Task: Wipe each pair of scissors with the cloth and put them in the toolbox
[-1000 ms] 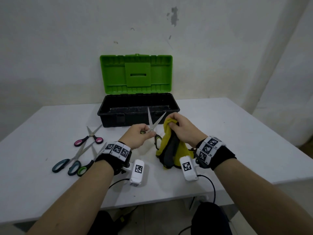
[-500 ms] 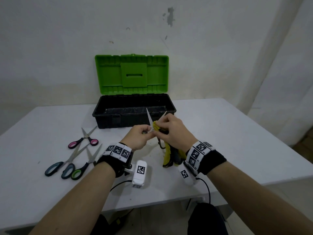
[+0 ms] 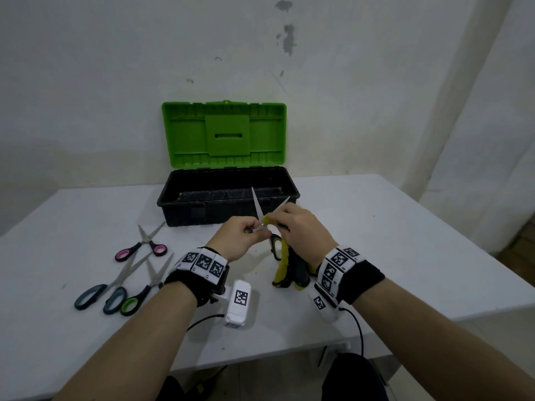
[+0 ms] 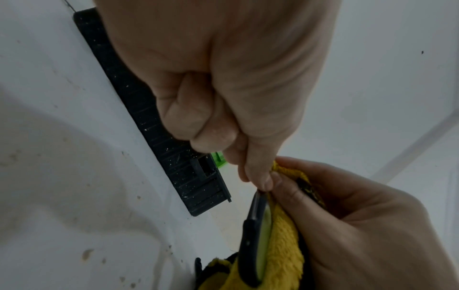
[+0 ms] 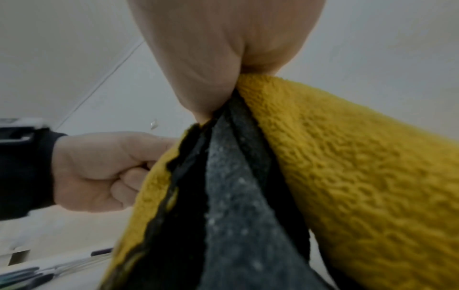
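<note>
From the head view, open scissors (image 3: pixel 262 218) are gripped by the left hand (image 3: pixel 241 240) above the table (image 3: pixel 405 241), blades up, before the toolbox (image 3: pixel 228 199); the cloth (image 3: pixel 285 263) is pinched against one blade by the right hand (image 3: pixel 301 231). Three spare scissors (image 3: pixel 127 273) lie left.

At the left wrist, curled fingers (image 4: pixel 198 117) hide the handle, seemingly.

At the right wrist, cloth (image 5: pixel 347 166) is clenched.

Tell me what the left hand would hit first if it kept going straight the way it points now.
Probably the right hand with the cloth, right at the left hand's fingertips; depth is hard to judge.
</note>
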Available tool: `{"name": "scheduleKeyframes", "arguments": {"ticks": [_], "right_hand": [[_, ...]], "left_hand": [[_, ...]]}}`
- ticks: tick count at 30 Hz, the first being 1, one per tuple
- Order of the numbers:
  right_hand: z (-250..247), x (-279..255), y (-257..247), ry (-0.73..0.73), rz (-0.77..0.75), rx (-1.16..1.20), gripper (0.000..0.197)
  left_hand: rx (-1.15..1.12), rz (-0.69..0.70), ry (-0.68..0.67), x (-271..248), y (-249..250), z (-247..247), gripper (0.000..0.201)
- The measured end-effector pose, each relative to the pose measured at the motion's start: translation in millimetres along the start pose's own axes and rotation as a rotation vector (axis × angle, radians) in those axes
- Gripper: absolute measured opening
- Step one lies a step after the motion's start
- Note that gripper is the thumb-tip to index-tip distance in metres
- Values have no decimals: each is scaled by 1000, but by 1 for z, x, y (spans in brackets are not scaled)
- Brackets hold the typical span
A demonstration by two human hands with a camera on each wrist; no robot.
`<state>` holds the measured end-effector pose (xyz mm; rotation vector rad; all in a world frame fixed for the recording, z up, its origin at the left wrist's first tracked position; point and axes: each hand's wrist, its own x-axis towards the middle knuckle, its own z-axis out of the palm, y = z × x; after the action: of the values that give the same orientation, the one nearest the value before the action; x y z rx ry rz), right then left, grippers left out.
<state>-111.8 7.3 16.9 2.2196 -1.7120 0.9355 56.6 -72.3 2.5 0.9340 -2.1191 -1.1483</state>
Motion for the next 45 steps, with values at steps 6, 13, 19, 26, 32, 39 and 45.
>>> {"name": "scheduleKeyframes", "arguments": {"ticks": [6, 13, 19, 26, 32, 39, 45], "right_hand": [[-16, 9, 13, 170, 277, 50, 20], [-6, 5, -7, -143, 178, -40, 22], [-22, 19, 7, 2, 396, -58, 23], [-11, 2, -3, -101, 79, 51, 18], [-18, 5, 10, 182, 150, 105, 15], [-13, -3, 9, 91, 52, 53, 20], [-21, 3, 9, 168, 166, 77, 17]], "left_hand": [[34, -19, -12, -3, 1, -1, 30], [233, 58, -3, -2, 6, 2, 32], [160, 6, 6, -3, 1, -5, 35], [-243, -138, -63, -9, 8, -1, 25], [-264, -152, -71, -9, 8, 0, 27], [-268, -130, -94, -9, 12, 2, 29], [-70, -68, -57, -6, 7, 0, 32]]}}
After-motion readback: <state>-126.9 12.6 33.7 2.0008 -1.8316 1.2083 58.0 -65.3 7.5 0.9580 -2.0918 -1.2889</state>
